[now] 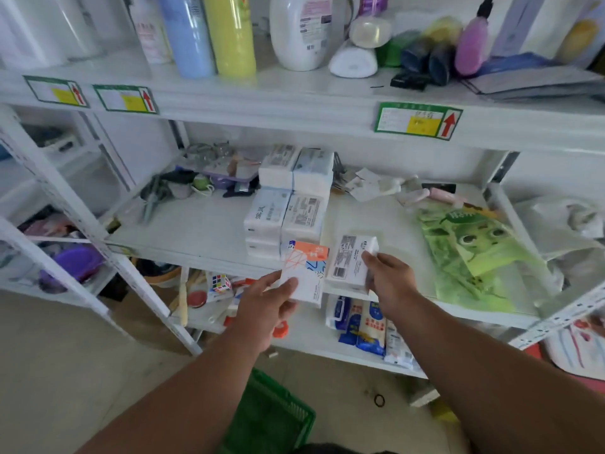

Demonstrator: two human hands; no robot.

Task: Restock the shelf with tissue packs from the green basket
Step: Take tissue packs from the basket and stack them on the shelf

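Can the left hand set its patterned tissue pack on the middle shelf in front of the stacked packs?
Probably yes. The left hand holds the patterned pack right at the shelf edge, just before the stacked packs; nothing blocks it there.

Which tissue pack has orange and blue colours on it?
The tissue pack held by the left hand; the right hand's pack and the stacked ones are plain white.
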